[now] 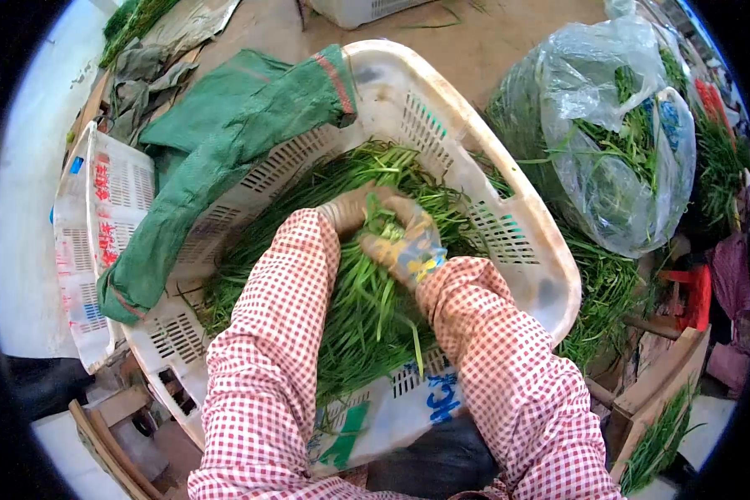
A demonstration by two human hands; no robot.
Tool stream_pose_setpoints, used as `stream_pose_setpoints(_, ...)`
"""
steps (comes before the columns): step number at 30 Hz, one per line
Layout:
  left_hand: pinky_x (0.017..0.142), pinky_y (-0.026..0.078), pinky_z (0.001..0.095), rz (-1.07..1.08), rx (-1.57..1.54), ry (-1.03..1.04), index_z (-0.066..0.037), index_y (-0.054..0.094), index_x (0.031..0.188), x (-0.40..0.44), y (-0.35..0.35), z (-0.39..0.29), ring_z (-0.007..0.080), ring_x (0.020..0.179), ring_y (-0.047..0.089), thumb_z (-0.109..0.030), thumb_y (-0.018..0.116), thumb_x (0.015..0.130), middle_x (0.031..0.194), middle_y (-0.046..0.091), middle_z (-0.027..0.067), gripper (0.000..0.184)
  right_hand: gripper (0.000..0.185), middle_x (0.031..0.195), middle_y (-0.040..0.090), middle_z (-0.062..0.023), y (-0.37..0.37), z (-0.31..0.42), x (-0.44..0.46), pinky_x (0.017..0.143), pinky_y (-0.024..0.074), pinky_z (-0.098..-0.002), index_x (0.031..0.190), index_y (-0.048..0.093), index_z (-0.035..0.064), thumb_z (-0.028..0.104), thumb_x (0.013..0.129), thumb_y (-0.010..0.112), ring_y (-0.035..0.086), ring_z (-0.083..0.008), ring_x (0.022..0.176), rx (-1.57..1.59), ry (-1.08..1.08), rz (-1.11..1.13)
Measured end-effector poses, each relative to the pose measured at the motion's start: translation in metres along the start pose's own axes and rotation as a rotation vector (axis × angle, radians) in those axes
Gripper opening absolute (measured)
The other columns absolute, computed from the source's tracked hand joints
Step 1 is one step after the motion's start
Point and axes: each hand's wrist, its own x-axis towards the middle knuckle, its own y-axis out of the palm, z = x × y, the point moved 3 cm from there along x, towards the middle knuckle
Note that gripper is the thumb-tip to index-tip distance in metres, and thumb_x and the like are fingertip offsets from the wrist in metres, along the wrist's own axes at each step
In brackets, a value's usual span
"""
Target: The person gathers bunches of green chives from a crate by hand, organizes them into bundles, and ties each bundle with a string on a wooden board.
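Observation:
A large white plastic basket (550, 287) holds a heap of long green leafy stalks (342, 350). Both gloved hands are over the middle of the heap. My left hand (347, 210) has its fingers closed among the stalks near the top of a bunch. Close beside it on the right, my right hand (410, 242), in a stained glove with blue and yellow marks, is wrapped round the same bunch of green stalks. Leaves hang down below the two hands. The left fingertips are partly hidden by leaves.
A green woven sack (217, 158) drapes over the basket's left rim. Another white basket (79, 250) stands at the left. Clear plastic bags (592, 167) of greens lie at the right, near a red plastic object (696, 296) and a wooden stool (658, 375).

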Motion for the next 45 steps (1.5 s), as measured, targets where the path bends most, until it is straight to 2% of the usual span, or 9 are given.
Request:
stream_pose_setpoints(8, 0.116, 0.008, 0.0522, 0.281, 0.505, -0.545, -0.029, 0.010, 0.151, -0.011, 0.016, -0.040, 0.0335, 0.145, 0.000, -0.054, 0.079, 0.063, 0.158, 0.010, 0.0055, 0.114, 0.031, 0.090, 0.050, 0.0002, 0.006, 0.113, -0.142, 0.070, 0.0466, -0.0350, 0.089, 0.051, 0.0119, 0.009, 0.065, 0.071, 0.054, -0.0196, 0.086, 0.126, -0.858, 0.424)
stream_pose_setpoints(14, 0.111, 0.019, 0.0567, -0.206, 0.461, -0.412, -0.024, 0.035, 0.142, -0.039, -0.017, -0.117, 0.0382, 0.139, 0.024, -0.053, 0.077, 0.063, 0.150, 0.030, 0.0108, 0.094, 0.028, 0.099, 0.055, -0.0120, -0.022, 0.079, -0.144, 0.079, 0.0497, -0.0405, 0.088, 0.059, 0.0076, 0.012, 0.065, 0.076, 0.059, -0.0305, 0.094, 0.135, -0.703, 0.401)
stream_pose_setpoints(17, 0.109, 0.016, 0.0635, 0.023, 0.555, -0.216, -0.032, 0.035, 0.141, -0.045, 0.029, -0.122, 0.0389, 0.139, 0.023, -0.053, 0.070, 0.070, 0.150, 0.029, 0.0096, 0.082, 0.028, 0.102, 0.058, -0.0126, -0.028, 0.067, -0.140, 0.082, 0.0484, -0.0397, 0.087, 0.060, 0.0074, 0.013, 0.065, 0.077, 0.059, -0.0294, 0.097, 0.140, -0.697, 0.300)
stream_pose_setpoints(22, 0.112, 0.009, 0.0625, 0.555, 0.609, -0.561, -0.039, 0.021, 0.147, -0.065, 0.070, -0.071, 0.0349, 0.144, 0.008, -0.044, 0.045, 0.094, 0.159, 0.004, 0.0008, 0.059, 0.040, 0.102, 0.060, -0.0147, -0.118, 0.083, -0.154, 0.080, 0.0505, -0.0410, 0.103, 0.060, 0.0060, 0.010, 0.067, 0.076, 0.059, -0.0310, 0.095, 0.313, -0.520, -0.056)
stream_pose_setpoints(27, 0.109, 0.023, 0.0506, 0.118, -0.038, -0.877, -0.036, 0.027, 0.146, -0.066, 0.069, -0.043, 0.0314, 0.137, 0.025, -0.035, 0.042, 0.096, 0.155, 0.016, 0.0056, 0.052, 0.039, 0.107, 0.061, -0.0175, -0.246, 0.114, -0.218, 0.081, 0.0537, -0.0438, 0.116, 0.056, 0.0043, -0.002, 0.078, 0.063, 0.061, -0.0314, 0.096, 0.807, -0.502, -0.306)
stream_pose_setpoints(30, 0.105, 0.035, 0.0423, 0.046, -0.174, -1.003, -0.032, 0.035, 0.144, -0.072, 0.056, -0.043, 0.0297, 0.130, 0.041, -0.031, 0.048, 0.093, 0.150, 0.029, 0.0109, 0.052, 0.040, 0.103, 0.063, -0.0114, -0.283, 0.112, -0.255, 0.080, 0.0539, -0.0374, 0.114, 0.056, 0.0029, 0.000, 0.075, 0.068, 0.064, -0.0226, 0.088, 0.447, -0.499, -0.699)
stream_pose_setpoints(36, 0.108, 0.028, 0.0518, -0.269, 0.798, -0.748, -0.022, 0.059, 0.124, -0.177, -0.041, -0.283, 0.0358, 0.129, 0.039, -0.035, 0.069, 0.077, 0.144, 0.040, 0.0126, 0.049, 0.051, 0.098, 0.064, -0.0066, -0.280, 0.105, -0.256, 0.075, 0.0502, -0.0290, 0.115, 0.054, -0.0021, 0.010, 0.071, 0.078, 0.060, -0.0143, 0.080, 0.313, -0.470, -0.797)
stream_pose_setpoints(40, 0.103, 0.038, 0.0456, -0.266, -0.429, -0.256, -0.010, 0.052, 0.130, -0.198, -0.017, -0.391, 0.0339, 0.118, 0.051, -0.034, 0.067, 0.082, 0.123, 0.059, 0.0143, 0.056, 0.035, 0.095, 0.063, -0.0058, -0.257, 0.140, -0.264, 0.073, 0.0495, -0.0284, 0.102, 0.061, 0.0016, 0.010, 0.071, 0.076, 0.059, -0.0135, 0.080, 0.122, -0.573, -0.639)
stream_pose_setpoints(45, 0.101, 0.035, 0.0564, 0.070, -2.123, 0.053, -0.013, 0.029, 0.145, -0.135, 0.096, -0.471, 0.0382, 0.124, 0.044, -0.070, 0.062, 0.071, 0.142, 0.041, 0.0152, 0.099, 0.026, 0.101, 0.059, -0.0135, -0.205, 0.179, -0.326, 0.087, 0.0477, -0.0429, 0.084, 0.055, 0.0071, 0.011, 0.069, 0.075, 0.060, -0.0306, 0.097, -0.322, -1.044, -0.543)
